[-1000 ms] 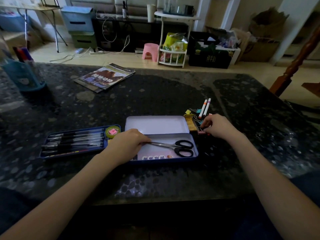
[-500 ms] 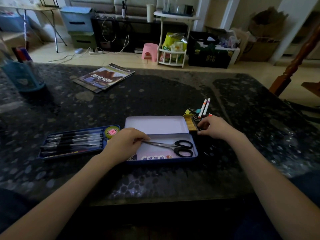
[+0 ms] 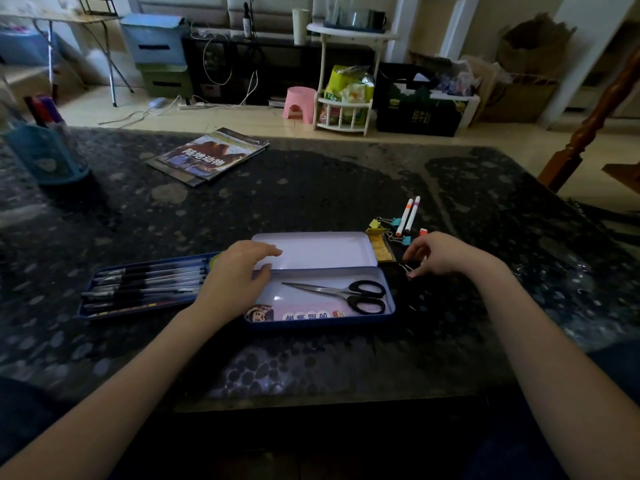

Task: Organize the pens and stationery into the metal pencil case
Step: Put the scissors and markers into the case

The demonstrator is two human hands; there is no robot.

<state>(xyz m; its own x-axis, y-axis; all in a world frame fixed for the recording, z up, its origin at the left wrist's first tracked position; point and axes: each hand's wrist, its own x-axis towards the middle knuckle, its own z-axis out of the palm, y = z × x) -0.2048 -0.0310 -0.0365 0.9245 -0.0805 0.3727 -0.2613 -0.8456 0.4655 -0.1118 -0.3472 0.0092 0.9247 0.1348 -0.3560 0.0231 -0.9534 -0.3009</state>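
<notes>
The metal pencil case (image 3: pixel 389 308) lies open on the dark table, its lid (image 3: pixel 315 249) flat behind it. Black-handled scissors (image 3: pixel 346 293) rest inside the base. My left hand (image 3: pixel 239 277) hovers over the case's left end with fingers apart, holding nothing. Left of it sits a blue tray of pens (image 3: pixel 145 285). My right hand (image 3: pixel 446 254) is just right of the case, with its fingertips pinched on a small binder clip (image 3: pixel 404 267). Behind it lie two markers (image 3: pixel 408 216), coloured binder clips (image 3: pixel 384 223), a yellow strip (image 3: pixel 381 247) and a small orange piece (image 3: pixel 423 232).
A magazine (image 3: pixel 207 157) lies at the back middle of the table. A blue pen holder (image 3: pixel 45 157) stands at the far left. A wooden chair (image 3: pixel 588 126) rises beyond the table's right edge. Shelves, boxes and a pink stool (image 3: pixel 298 105) stand on the floor behind.
My left hand has let go of the scissor blades and lifted toward the lid with fingers spread. My right hand has pulled back from the clip pile, pinching a clip.
</notes>
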